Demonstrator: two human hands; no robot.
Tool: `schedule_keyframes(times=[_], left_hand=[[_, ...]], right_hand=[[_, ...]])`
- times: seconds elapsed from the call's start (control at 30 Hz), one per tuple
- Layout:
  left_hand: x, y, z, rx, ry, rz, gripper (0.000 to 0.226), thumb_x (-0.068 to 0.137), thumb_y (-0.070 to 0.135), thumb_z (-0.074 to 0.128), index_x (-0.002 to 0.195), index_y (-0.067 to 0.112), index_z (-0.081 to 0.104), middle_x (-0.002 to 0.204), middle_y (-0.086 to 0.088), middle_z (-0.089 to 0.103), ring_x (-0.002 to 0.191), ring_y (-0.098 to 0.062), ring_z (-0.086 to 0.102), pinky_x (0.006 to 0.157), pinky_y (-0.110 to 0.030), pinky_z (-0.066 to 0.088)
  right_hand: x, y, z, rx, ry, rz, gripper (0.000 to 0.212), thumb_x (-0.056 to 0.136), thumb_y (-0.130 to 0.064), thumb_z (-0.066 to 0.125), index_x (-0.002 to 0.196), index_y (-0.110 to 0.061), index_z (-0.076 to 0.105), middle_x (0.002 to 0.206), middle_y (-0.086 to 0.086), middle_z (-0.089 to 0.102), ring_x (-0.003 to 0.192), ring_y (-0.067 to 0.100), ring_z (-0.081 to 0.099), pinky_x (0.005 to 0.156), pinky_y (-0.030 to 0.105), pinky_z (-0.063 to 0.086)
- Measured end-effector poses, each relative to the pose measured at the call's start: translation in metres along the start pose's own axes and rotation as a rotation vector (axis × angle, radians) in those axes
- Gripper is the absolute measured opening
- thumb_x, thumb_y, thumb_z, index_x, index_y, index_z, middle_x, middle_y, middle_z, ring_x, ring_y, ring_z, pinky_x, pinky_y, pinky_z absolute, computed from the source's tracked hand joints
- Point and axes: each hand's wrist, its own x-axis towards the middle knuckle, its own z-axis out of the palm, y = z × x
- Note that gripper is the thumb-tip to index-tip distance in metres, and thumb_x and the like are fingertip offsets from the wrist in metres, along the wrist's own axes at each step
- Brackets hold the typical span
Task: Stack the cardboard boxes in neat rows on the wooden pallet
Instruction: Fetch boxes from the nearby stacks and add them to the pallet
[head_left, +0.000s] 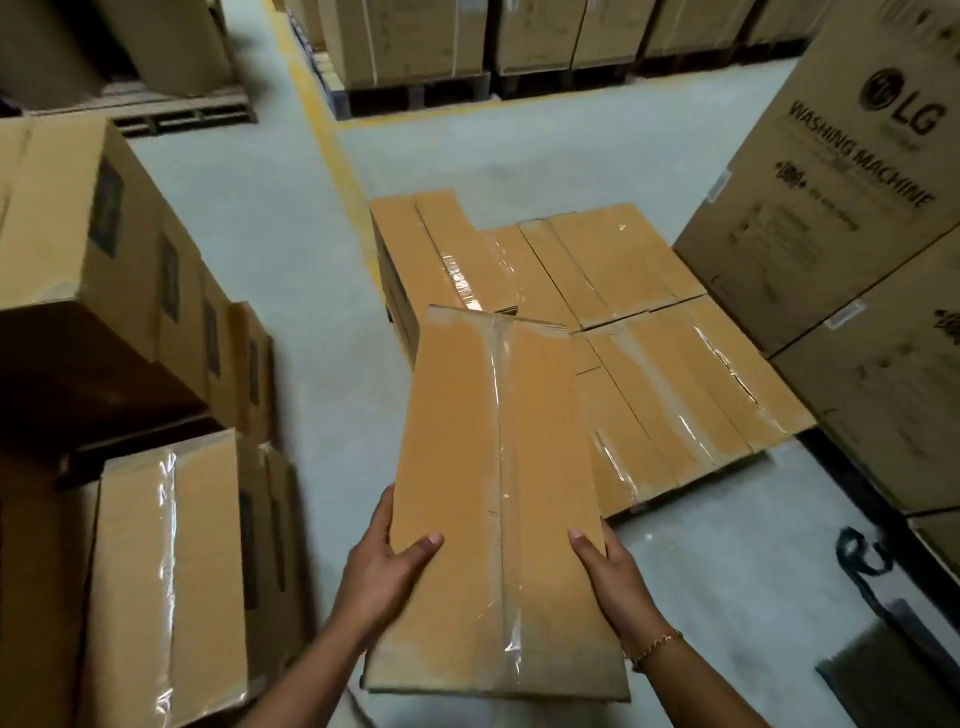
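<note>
Here one long, flat tan cardboard box (498, 493), with clear tape along its centre seam, is gripped at its near end by the left hand (384, 566) and right hand (608, 571), thumbs on top. Its far end overlaps the stacked boxes (623, 312), whose count is unclear.

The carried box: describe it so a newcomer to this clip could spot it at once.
Find the tall LG washing machine carton on the right; left of it sits a low stack of flat taped boxes. In front of that stack is one long box. It alone is held aloft, gripped by the left hand and right hand.
</note>
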Motion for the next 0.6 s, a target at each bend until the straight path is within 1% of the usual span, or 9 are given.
schedule_keyframes(times=[0.07, 0.13, 0.2, 0.27, 0.33, 0.37, 0.43, 0.53, 0.6], left_hand=[[0.005, 0.018, 0.028, 0.038, -0.043, 0.024, 0.093, 0.078, 0.067, 0.073, 0.156, 0.049, 0.025, 0.136, 0.016, 0.063, 0.117, -0.015, 0.065, 0.103, -0.042, 0.053], [0.012, 0.034, 0.054, 0.044, -0.076, 0.022, 0.102, 0.069, 0.078, 0.066, 0.157, 0.044, 0.026, 0.138, 0.011, 0.063, 0.118, -0.018, 0.065, 0.104, -0.047, 0.053], [0.022, 0.047, 0.075, 0.031, -0.092, 0.011, 0.107, 0.066, 0.08, 0.065, 0.157, 0.036, 0.03, 0.141, 0.007, 0.062, 0.12, -0.019, 0.064, 0.105, -0.046, 0.052], [0.038, 0.06, 0.094, 0.026, -0.107, 0.019, 0.105, 0.066, 0.08, 0.065, 0.156, 0.035, 0.035, 0.142, 0.007, 0.062, 0.121, -0.017, 0.063, 0.106, -0.045, 0.052], [0.061, 0.075, 0.111, 0.037, -0.134, 0.019, 0.106, 0.068, 0.081, 0.065, 0.158, 0.035, 0.031, 0.146, 0.006, 0.059, 0.126, -0.019, 0.061, 0.107, -0.045, 0.05], [0.073, 0.084, 0.119, 0.042, -0.151, 0.022, 0.104, 0.073, 0.078, 0.066, 0.16, 0.034, 0.029, 0.148, 0.006, 0.057, 0.128, -0.02, 0.059, 0.109, -0.044, 0.049], [0.102, 0.102, 0.133, 0.042, -0.184, 0.028, 0.093, 0.087, 0.062, 0.07, 0.161, 0.031, 0.025, 0.148, 0.006, 0.055, 0.13, -0.021, 0.057, 0.109, -0.035, 0.046], [0.154, 0.126, 0.148, 0.05, -0.269, 0.048, 0.084, 0.094, 0.047, 0.07, 0.161, 0.032, 0.022, 0.15, 0.005, 0.054, 0.13, -0.019, 0.056, 0.1, -0.027, 0.044], [0.189, 0.146, 0.154, 0.047, -0.322, 0.036, 0.085, 0.096, 0.045, 0.068, 0.163, 0.033, 0.017, 0.154, 0.004, 0.05, 0.136, -0.022, 0.052, 0.105, -0.028, 0.042]], right_hand=[[0.006, -0.003, -0.035, 0.013, 0.018, -0.006, 0.094, 0.061, -0.088, 0.068, 0.142, -0.043, 0.054, 0.13, -0.013, 0.067, 0.12, 0.018, 0.064, 0.105, 0.051, 0.051], [0.012, -0.01, -0.063, 0.016, 0.048, -0.005, 0.09, 0.064, -0.083, 0.067, 0.142, -0.041, 0.054, 0.128, -0.011, 0.068, 0.118, 0.019, 0.065, 0.103, 0.052, 0.053], [0.023, -0.015, -0.087, -0.003, 0.079, -0.006, 0.089, 0.065, -0.084, 0.066, 0.142, -0.042, 0.053, 0.129, -0.011, 0.068, 0.118, 0.02, 0.065, 0.103, 0.052, 0.053], [0.039, -0.022, -0.106, 0.003, 0.108, 0.001, 0.087, 0.066, -0.083, 0.067, 0.142, -0.042, 0.053, 0.128, -0.009, 0.069, 0.117, 0.021, 0.066, 0.101, 0.053, 0.054], [0.058, -0.036, -0.122, -0.001, 0.13, 0.019, 0.077, 0.075, -0.075, 0.07, 0.141, -0.038, 0.054, 0.126, -0.006, 0.07, 0.114, 0.024, 0.067, 0.1, 0.054, 0.054], [0.068, -0.045, -0.128, -0.005, 0.142, 0.021, 0.069, 0.082, -0.067, 0.069, 0.141, -0.035, 0.055, 0.125, -0.004, 0.07, 0.113, 0.024, 0.067, 0.1, 0.054, 0.054], [0.091, -0.064, -0.138, -0.009, 0.17, 0.011, 0.058, 0.091, -0.055, 0.065, 0.142, -0.032, 0.055, 0.125, -0.003, 0.07, 0.112, 0.024, 0.067, 0.1, 0.053, 0.054], [0.13, -0.095, -0.149, -0.026, 0.205, 0.012, 0.054, 0.096, -0.048, 0.061, 0.146, -0.029, 0.052, 0.128, -0.002, 0.067, 0.113, 0.024, 0.065, 0.102, 0.05, 0.052], [0.159, -0.115, -0.156, -0.052, 0.225, 0.026, 0.057, 0.098, -0.047, 0.058, 0.151, -0.028, 0.047, 0.133, 0.001, 0.062, 0.118, 0.026, 0.06, 0.104, 0.048, 0.048]])
